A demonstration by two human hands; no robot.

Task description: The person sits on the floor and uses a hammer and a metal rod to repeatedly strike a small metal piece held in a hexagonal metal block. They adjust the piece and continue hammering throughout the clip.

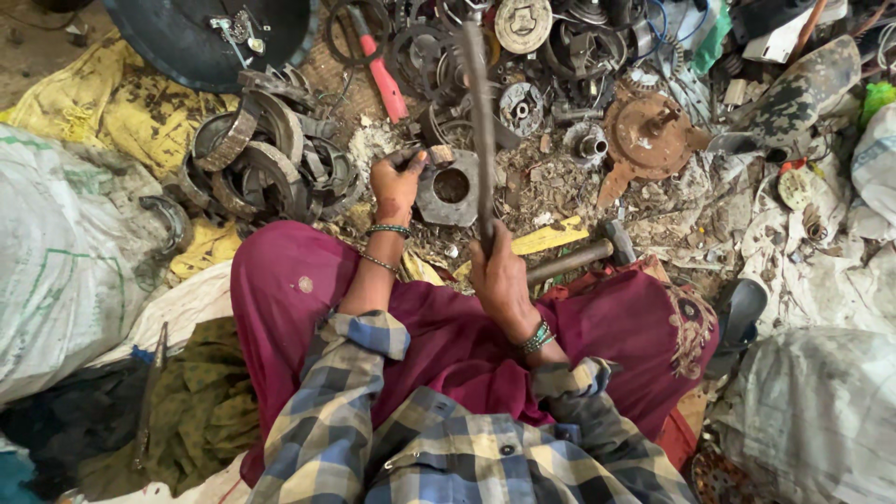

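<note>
My right hand (499, 271) grips the lower end of a long dark metal rod (481, 112) that points up and away from me and looks blurred. My left hand (397, 182) pinches a small metal piece (439, 154) resting on the edge of a grey metal block with a round hole (451, 191). The block lies on the littered ground just past my knees. A hammer with a worn head (602, 245) lies next to my right hand. Both wrists wear bangles; plaid sleeves and maroon cloth cover my arms and lap.
A stack of curved brake shoes (266, 159) lies at the left. A rusty round hub (649, 135) and heaps of scrap metal parts (541, 56) fill the back. White sacks (56, 243) flank both sides. A red-handled tool (383, 79) lies behind.
</note>
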